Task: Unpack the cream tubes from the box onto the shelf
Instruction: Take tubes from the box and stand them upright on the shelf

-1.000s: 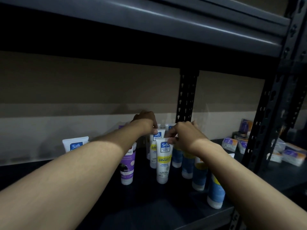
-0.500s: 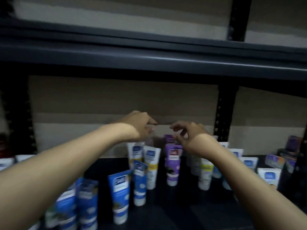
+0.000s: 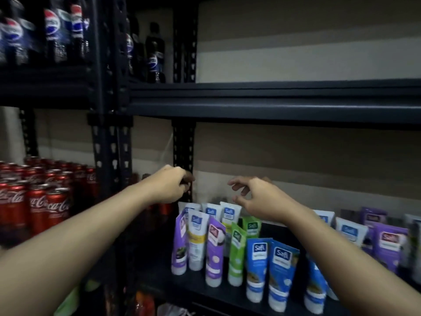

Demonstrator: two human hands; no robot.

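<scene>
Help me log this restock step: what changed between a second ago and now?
Both hands let go: a second ago they pinched the tops of white tubes, now the left hand and right hand hang empty above the tubes. The camera swung left, bringing the red cans and cola bottles into view. The tubes stand upright on the shelf as before.

My left hand (image 3: 169,187) and right hand (image 3: 255,197), a second ago pinching a white tube, now hover apart and empty above the cream tubes (image 3: 227,242). My view swings left, revealing red cans (image 3: 38,201).
</scene>
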